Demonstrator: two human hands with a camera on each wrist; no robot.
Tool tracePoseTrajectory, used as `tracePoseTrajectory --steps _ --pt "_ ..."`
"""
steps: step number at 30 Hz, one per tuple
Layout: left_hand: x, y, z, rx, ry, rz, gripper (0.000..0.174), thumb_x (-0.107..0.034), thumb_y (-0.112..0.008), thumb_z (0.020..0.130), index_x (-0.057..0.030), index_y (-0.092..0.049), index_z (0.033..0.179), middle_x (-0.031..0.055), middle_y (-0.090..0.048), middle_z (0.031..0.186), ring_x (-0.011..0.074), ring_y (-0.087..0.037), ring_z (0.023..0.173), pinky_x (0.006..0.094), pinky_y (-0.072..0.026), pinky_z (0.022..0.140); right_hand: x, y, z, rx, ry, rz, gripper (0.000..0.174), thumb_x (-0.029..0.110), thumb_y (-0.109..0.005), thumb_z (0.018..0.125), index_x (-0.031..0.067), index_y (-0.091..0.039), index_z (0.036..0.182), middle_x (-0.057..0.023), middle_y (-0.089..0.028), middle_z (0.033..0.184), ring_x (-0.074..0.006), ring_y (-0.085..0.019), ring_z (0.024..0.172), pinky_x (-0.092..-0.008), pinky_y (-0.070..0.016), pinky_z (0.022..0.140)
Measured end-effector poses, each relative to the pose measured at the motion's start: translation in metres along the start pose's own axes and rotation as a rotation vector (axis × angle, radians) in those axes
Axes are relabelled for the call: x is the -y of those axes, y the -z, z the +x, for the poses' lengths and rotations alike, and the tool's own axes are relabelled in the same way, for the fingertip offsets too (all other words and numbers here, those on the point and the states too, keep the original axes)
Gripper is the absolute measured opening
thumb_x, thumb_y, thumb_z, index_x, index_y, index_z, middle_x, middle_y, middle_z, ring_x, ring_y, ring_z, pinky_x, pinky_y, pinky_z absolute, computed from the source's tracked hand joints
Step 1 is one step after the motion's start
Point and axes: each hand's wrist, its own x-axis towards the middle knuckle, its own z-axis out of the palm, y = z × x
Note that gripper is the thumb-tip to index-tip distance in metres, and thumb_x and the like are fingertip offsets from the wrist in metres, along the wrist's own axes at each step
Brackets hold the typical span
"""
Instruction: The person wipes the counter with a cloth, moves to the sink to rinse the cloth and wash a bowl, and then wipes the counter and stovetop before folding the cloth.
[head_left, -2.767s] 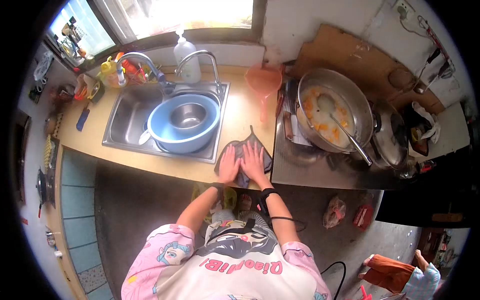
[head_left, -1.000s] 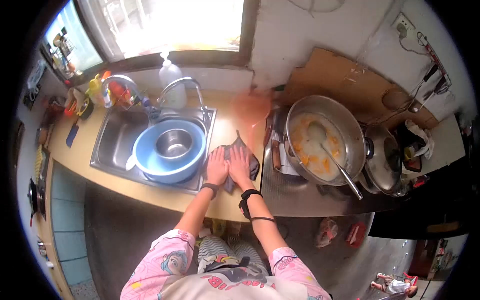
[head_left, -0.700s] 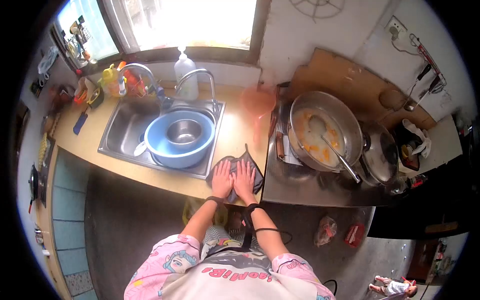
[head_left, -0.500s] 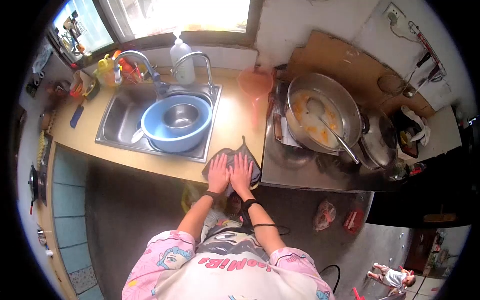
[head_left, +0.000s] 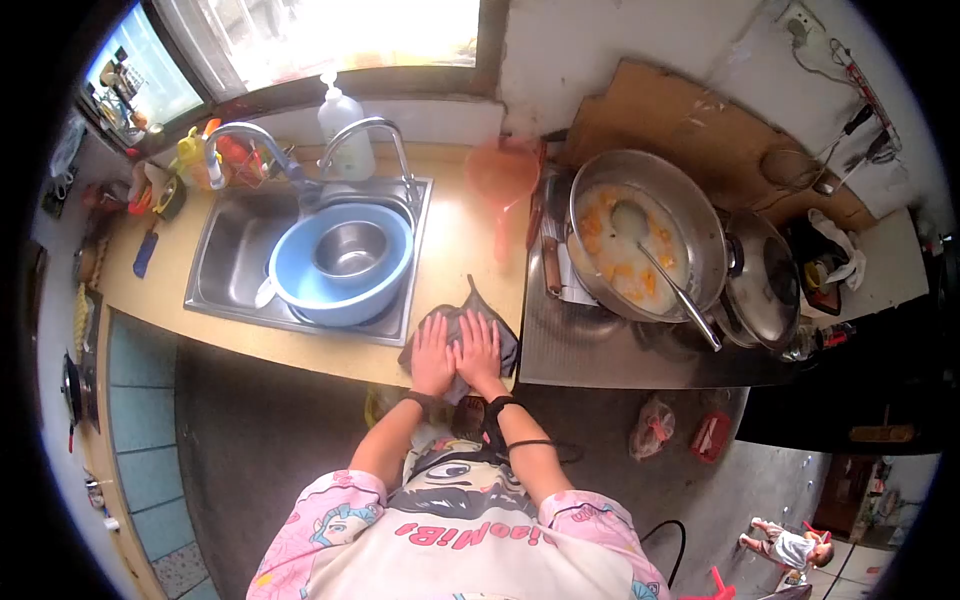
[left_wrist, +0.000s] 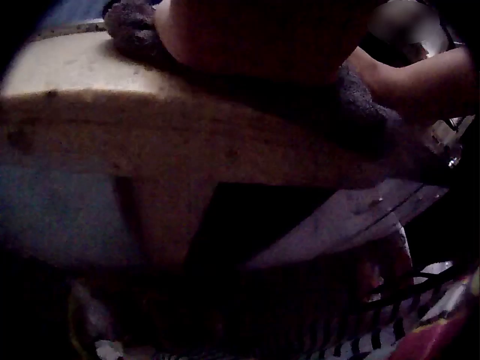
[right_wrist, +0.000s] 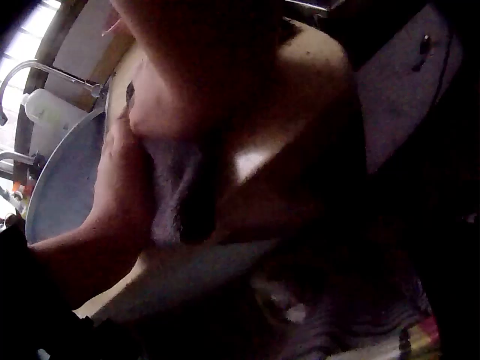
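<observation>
Side by side at the counter's front edge, my left hand (head_left: 433, 357) and right hand (head_left: 478, 352) press flat on a dark grey cloth (head_left: 470, 297). The fingers are straight and point away from me. One pointed corner of the cloth sticks out beyond the fingertips, and its sides show around both hands. In the left wrist view, the fuzzy cloth (left_wrist: 135, 30) bunches beside the left hand (left_wrist: 255, 37) on the wooden counter. The dim right wrist view shows folded cloth (right_wrist: 176, 184) below the hands.
Left of the hands, a steel sink (head_left: 235, 260) holds a blue basin (head_left: 300, 290) with a metal bowl (head_left: 350, 250). A pink ladle (head_left: 503, 175) lies behind them. To the right are a knife (head_left: 551, 260) and a large pot of food (head_left: 650, 170) on the stove top.
Across the frames my hands slide the cloth over the counter. Since one second ago it has come closer to the front edge. The hands, slightly splayed at first, now lie closer together.
</observation>
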Motion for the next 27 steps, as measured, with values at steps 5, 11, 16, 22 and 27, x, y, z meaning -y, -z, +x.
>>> tracePoseTrajectory --steps 5,11,16,22,27 --pt "0.006 -0.007 0.041 -0.029 0.031 0.025 0.056 -0.019 -0.04 0.081 0.0006 -0.03 0.132 0.0134 -0.028 0.138 0.028 -0.022 0.13 0.0433 -0.0166 0.106 -0.016 0.003 0.048 -0.005 0.123 0.042 0.051 0.026 -0.048 0.08 0.0044 -0.041 0.125 -0.0105 -0.036 0.134 -0.0253 -0.027 0.127 -0.0447 -0.0141 0.107" --pt "0.011 -0.011 0.091 -0.077 0.061 0.007 0.056 -0.02 -0.041 0.08 0.0004 -0.031 0.131 0.013 -0.03 0.138 0.0284 -0.024 0.129 0.0436 -0.0168 0.106 -0.028 0.005 0.099 0.013 0.121 0.082 0.047 0.024 -0.048 0.08 0.0051 -0.043 0.123 -0.01 -0.039 0.132 -0.0242 -0.029 0.126 -0.0421 -0.016 0.106" --pt "0.019 -0.016 0.128 -0.107 0.027 -0.005 0.051 -0.021 -0.041 0.08 -0.0003 -0.037 0.127 0.0137 -0.035 0.135 0.0282 -0.028 0.127 0.0444 -0.0193 0.105 -0.04 -0.007 0.128 -0.023 0.064 0.034 0.048 0.026 -0.05 0.079 0.0092 -0.045 0.123 -0.0071 -0.039 0.132 -0.022 -0.032 0.125 -0.0419 -0.0178 0.105" --pt "0.021 -0.016 0.141 -0.099 0.043 -0.017 0.052 -0.021 -0.042 0.08 -0.0006 -0.037 0.127 0.0132 -0.036 0.134 0.0272 -0.03 0.126 0.0439 -0.0185 0.105 -0.044 -0.009 0.141 -0.012 0.055 0.039 0.047 0.026 -0.051 0.079 0.0093 -0.045 0.123 -0.0063 -0.039 0.133 -0.0218 -0.032 0.125 -0.0429 -0.02 0.104" --pt "0.021 -0.014 0.142 -0.103 0.046 -0.035 0.052 -0.021 -0.043 0.079 -0.0006 -0.038 0.127 0.0133 -0.037 0.133 0.0266 -0.031 0.126 0.0435 -0.0181 0.106 -0.043 -0.011 0.142 -0.019 0.041 0.031 0.047 0.026 -0.052 0.078 0.0095 -0.046 0.122 -0.0062 -0.04 0.132 -0.0219 -0.032 0.125 -0.0429 -0.0217 0.104"
